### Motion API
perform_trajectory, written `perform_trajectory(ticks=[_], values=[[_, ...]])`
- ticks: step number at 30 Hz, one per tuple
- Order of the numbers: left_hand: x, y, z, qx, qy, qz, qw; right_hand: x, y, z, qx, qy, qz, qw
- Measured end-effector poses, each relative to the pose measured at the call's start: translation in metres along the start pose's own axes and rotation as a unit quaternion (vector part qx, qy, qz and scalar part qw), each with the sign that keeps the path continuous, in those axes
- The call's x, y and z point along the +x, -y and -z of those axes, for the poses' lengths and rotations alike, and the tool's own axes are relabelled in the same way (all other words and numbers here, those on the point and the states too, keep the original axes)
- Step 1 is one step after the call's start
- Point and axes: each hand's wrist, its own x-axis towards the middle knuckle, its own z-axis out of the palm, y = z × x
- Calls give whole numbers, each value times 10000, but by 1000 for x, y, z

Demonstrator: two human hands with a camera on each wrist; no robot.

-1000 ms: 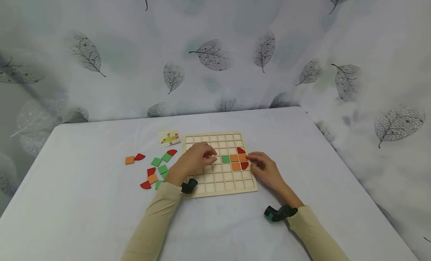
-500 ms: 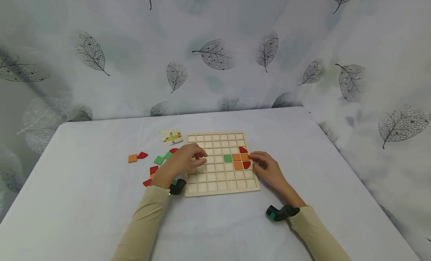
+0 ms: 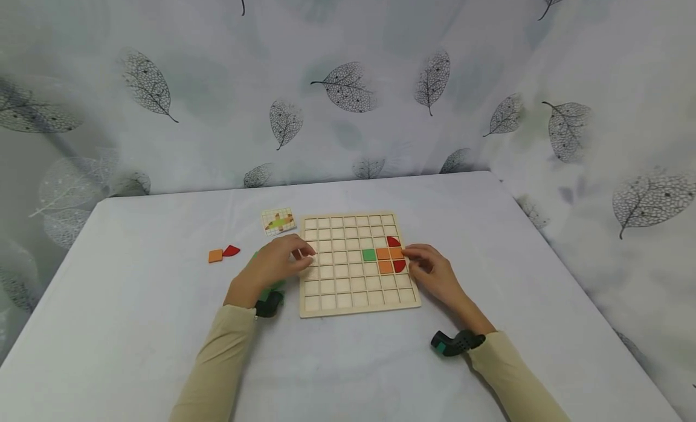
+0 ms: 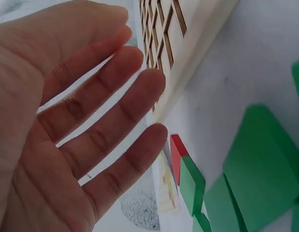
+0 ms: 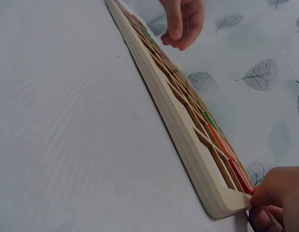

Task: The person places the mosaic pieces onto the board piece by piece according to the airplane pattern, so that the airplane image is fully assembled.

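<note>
A pale wooden grid board (image 3: 342, 286) lies on the white table. Set into its right part are a green square (image 3: 369, 255), several orange squares (image 3: 385, 266) and two red quarter-circle pieces (image 3: 399, 266). My right hand (image 3: 435, 275) holds the board's right edge, thumb and bent fingers at the rim in the right wrist view. My left hand (image 3: 270, 266) hovers just left of the board, fingers loosely spread and nothing in them. Below it, the left wrist view shows green tiles (image 4: 265, 169) and a red piece (image 4: 177, 157); in the head view this hand covers most of them.
A small pattern card (image 3: 279, 221) lies by the board's far left corner. Further left are a loose orange square (image 3: 215, 256) and a red quarter-circle (image 3: 231, 251). A leaf-printed cloth (image 3: 348, 138) hangs behind the table.
My left hand has moved left from over the middle of the board to beyond its left edge, above the loose pieces. The right hand stays at the right edge.
</note>
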Motion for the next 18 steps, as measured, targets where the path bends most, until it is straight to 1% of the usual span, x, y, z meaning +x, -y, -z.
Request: perform_trajectory(ticks=[4, 8, 12, 18], values=[[-5, 8, 1, 155, -182, 274, 9993, 0, -2, 0, 9, 16, -27, 10000], [-7, 13, 4, 221, -272, 493, 9982, -1, -1, 0, -39, 10, 51, 10000], [-9, 17, 7, 273, -353, 661, 9968, 0, 0, 1, -45, -9, 106, 9999], [-13, 27, 10, 597, -442, 894, 9932, 0, -1, 1, -21, 7, 43, 10000]])
